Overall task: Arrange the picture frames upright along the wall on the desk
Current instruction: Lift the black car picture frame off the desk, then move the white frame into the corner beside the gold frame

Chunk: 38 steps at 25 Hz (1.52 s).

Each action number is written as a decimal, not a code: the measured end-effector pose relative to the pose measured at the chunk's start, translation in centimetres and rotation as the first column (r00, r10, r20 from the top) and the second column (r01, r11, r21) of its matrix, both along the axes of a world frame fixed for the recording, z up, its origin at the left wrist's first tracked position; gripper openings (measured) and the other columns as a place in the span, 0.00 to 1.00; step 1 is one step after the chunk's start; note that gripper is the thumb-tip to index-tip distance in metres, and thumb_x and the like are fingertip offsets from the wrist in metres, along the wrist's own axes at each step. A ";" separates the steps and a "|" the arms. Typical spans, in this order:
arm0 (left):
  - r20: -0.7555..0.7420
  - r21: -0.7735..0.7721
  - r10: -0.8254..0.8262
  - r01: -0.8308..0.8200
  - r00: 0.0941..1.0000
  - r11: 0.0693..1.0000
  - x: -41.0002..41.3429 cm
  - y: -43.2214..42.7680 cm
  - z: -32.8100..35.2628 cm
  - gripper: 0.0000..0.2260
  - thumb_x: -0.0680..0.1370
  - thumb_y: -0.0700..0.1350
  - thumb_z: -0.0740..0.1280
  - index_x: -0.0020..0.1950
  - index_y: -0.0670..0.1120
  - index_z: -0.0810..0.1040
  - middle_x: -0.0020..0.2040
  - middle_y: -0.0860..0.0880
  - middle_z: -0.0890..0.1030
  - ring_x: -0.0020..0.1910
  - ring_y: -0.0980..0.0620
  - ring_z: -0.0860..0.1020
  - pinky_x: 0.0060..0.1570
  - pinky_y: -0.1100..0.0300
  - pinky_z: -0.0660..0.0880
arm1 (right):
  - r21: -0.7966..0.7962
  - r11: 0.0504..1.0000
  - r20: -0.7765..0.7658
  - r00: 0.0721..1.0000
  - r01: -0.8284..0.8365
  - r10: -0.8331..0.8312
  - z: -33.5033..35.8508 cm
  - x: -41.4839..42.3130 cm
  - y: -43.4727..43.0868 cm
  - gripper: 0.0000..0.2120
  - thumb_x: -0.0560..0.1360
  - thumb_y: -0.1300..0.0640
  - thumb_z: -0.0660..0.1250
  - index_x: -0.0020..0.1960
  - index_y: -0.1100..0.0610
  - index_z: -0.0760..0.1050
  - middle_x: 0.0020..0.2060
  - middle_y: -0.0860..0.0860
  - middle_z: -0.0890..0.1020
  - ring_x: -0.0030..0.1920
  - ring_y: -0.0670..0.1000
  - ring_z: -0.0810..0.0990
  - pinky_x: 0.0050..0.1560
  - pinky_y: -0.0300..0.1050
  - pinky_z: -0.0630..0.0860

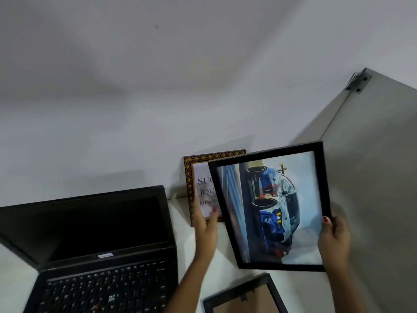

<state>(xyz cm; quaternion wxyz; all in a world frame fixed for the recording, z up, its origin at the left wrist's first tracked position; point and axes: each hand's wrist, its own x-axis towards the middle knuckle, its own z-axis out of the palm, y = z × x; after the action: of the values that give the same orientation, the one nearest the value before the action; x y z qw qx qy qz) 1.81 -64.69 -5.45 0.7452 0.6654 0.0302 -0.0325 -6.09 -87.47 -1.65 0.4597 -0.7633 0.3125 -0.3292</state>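
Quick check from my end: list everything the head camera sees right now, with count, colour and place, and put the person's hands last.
Car picture frame: one, black border, held in the air at right centre, the car print turned sideways.
Text picture frame: one, gold patterned border, upright against the wall, partly hidden behind the car frame.
Face-down frame: one, black with brown backing, lying on the desk at the bottom edge.
Laptop: one, black, open, screen dark, on the left.
Desk: one, white, bare strip between laptop and frames.
Wall: one, white, behind everything.
Side panel: one, grey, with a metal bracket, at right.
Left hand: reaches to the text frame's lower edge.
Right hand: grips the car frame's right edge.
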 end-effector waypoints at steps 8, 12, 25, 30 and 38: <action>-0.067 -0.275 -0.184 0.159 0.981 0.948 -9.2 3.5 5.8 0.27 0.74 0.47 0.66 0.69 0.59 0.58 0.61 0.54 0.74 0.64 0.52 0.72 0.60 0.58 0.67 | -0.373 0.921 0.186 0.964 -0.107 0.188 12.2 -5.3 6.3 0.12 0.69 0.62 0.57 0.49 0.64 0.74 0.41 0.54 0.77 0.41 0.51 0.74 0.43 0.24 0.66; -0.092 -0.354 -0.067 0.030 0.994 0.935 -11.8 8.9 8.8 0.19 0.75 0.43 0.65 0.64 0.52 0.66 0.59 0.50 0.75 0.60 0.49 0.74 0.53 0.56 0.69 | -0.556 0.818 0.244 0.912 -0.146 0.329 16.4 -8.1 12.7 0.14 0.70 0.57 0.58 0.47 0.66 0.75 0.38 0.52 0.76 0.38 0.52 0.74 0.42 0.38 0.68; -0.223 -0.209 -0.039 -0.009 0.974 0.978 -14.2 39.4 8.8 0.20 0.69 0.38 0.72 0.59 0.46 0.73 0.52 0.44 0.81 0.53 0.45 0.80 0.44 0.57 0.75 | -0.683 0.618 0.168 0.741 -0.388 0.650 18.7 -7.2 39.8 0.13 0.70 0.53 0.63 0.48 0.58 0.80 0.39 0.48 0.83 0.45 0.46 0.75 0.46 0.34 0.68; -0.248 0.028 0.005 0.002 0.969 1.000 -12.7 57.4 8.8 0.34 0.52 0.43 0.75 0.57 0.52 0.72 0.55 0.50 0.80 0.51 0.48 0.81 0.48 0.58 0.72 | -0.400 0.764 0.110 0.801 -0.507 0.589 17.6 -4.3 52.0 0.09 0.65 0.61 0.74 0.45 0.56 0.82 0.34 0.47 0.82 0.39 0.43 0.76 0.39 0.20 0.68; -0.172 0.146 0.498 -0.477 0.850 0.866 -3.0 76.4 5.3 0.25 0.75 0.39 0.66 0.69 0.44 0.63 0.69 0.42 0.68 0.65 0.43 0.69 0.62 0.47 0.64 | -0.375 0.772 -0.151 0.855 -0.514 0.496 13.5 1.2 64.8 0.08 0.67 0.58 0.72 0.46 0.57 0.81 0.35 0.57 0.85 0.32 0.58 0.79 0.36 0.47 0.77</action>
<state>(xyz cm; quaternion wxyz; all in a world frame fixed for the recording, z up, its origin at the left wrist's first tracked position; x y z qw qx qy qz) -1.20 11.68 -0.17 0.6883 0.6647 0.2760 0.0911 -4.85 -22.70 11.89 0.3574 -0.9036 0.0318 -0.2339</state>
